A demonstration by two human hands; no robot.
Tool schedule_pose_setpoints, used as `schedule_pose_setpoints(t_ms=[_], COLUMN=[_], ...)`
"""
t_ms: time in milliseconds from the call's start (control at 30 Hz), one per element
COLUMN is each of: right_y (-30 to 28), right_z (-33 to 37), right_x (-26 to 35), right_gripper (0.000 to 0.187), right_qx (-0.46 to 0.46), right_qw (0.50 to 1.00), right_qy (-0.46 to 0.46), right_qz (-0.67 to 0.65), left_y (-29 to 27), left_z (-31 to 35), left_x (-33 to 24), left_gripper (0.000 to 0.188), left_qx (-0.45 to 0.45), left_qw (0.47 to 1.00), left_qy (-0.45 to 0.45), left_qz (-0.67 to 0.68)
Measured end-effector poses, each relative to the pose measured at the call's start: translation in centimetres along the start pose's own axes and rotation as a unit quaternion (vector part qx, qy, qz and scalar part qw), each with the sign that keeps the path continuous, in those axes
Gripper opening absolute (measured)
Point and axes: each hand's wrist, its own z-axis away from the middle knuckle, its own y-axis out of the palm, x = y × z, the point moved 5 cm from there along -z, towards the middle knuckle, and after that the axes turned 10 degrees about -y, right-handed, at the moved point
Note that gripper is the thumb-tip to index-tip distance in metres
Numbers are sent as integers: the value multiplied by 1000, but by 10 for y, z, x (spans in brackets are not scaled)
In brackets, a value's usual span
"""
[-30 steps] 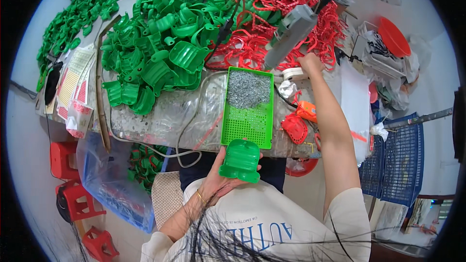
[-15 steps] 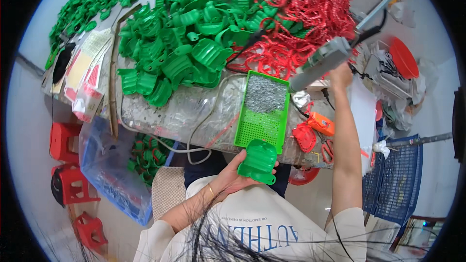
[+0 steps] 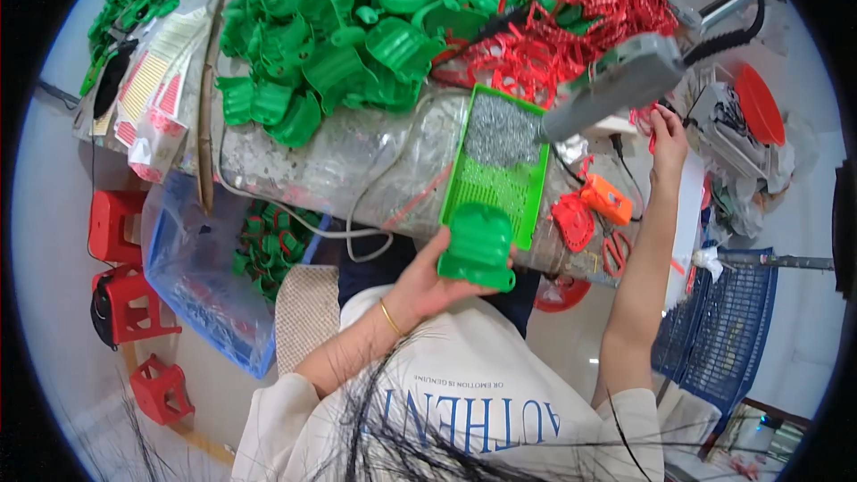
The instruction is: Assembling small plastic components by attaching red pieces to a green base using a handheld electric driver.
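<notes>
My left hand is closed on the edge of a ridged, curved green plastic shell, thumb at its left side and fingers underneath. The shell is over the near end of a bright green perforated tray, whose far half holds a heap of tiny silver metal pieces. My right hand is raised beyond the tray to the right, fingers pinched together. A thin red strap shows at its fingertips. Between the tray and that hand, a long grey tool on a black cable covers part of the table.
Large piles of green shells and red straps cover the table's far side. Right of the tray lie an orange device, a red piece and scissors. A blue crate with finished-looking green-red parts stands at left, by red stools.
My right hand has moved right, out from behind the grey tool, and a red strap now shows at its fingertips. My left hand still holds the green shell, now higher in the picture.
</notes>
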Motion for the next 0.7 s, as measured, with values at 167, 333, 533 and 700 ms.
schedule_pose_setpoints(t_ms=[167,333,533,700], right_y=[24,82,97,81], right_z=[128,196,211,208], right_x=[66,102,106,99], right_gripper=[18,12,15,18], right_qx=[185,244,285,283], right_qw=[979,965,947,953], right_qy=[52,76,-24,46], right_qz=[71,59,146,98], left_y=[9,10,11,7], left_z=[-8,-21,-19,-15], left_x=[-11,-4,-2,-10], left_gripper=[72,71,57,64], left_qx=[0,-53,-57,-97], left_qw=[996,990,993,985], left_qy=[27,23,42,59], left_qz=[-90,-132,-96,-131])
